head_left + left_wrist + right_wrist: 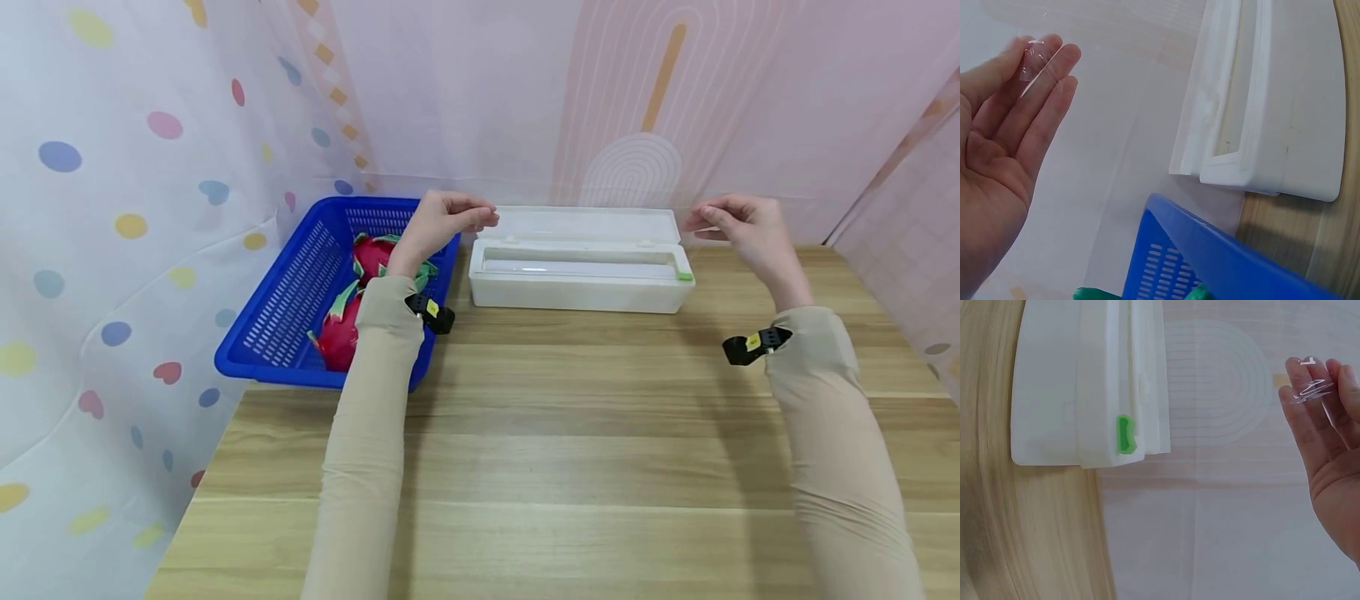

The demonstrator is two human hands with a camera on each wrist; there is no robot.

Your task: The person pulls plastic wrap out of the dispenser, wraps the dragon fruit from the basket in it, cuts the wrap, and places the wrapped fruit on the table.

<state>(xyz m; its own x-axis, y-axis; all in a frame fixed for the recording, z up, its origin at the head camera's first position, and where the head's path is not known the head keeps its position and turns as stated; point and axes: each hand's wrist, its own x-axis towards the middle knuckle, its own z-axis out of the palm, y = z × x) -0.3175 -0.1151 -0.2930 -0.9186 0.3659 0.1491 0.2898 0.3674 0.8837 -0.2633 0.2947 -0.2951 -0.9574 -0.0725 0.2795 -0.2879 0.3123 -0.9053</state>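
Observation:
My left hand [447,223] pinches a corner of clear cling film [1036,57] between thumb and fingertips. The other end of the film [1311,390] is pinched in my right hand [746,227]. Both hands are raised above the table, on either side of a white cling film dispenser [581,293]. Its lid [585,223] stands up at the back, and a pale roll [577,267] shows inside. A small green slider [1125,434] sits at the dispenser's right end. Between the hands the film is too clear to make out in the head view.
A blue plastic basket [255,358] stands at the left, under my left forearm. Inside lie red dragon fruits [339,337] with green scales, partly hidden by the sleeve. Printed curtains [480,100] hang behind and beside the wooden table [570,433].

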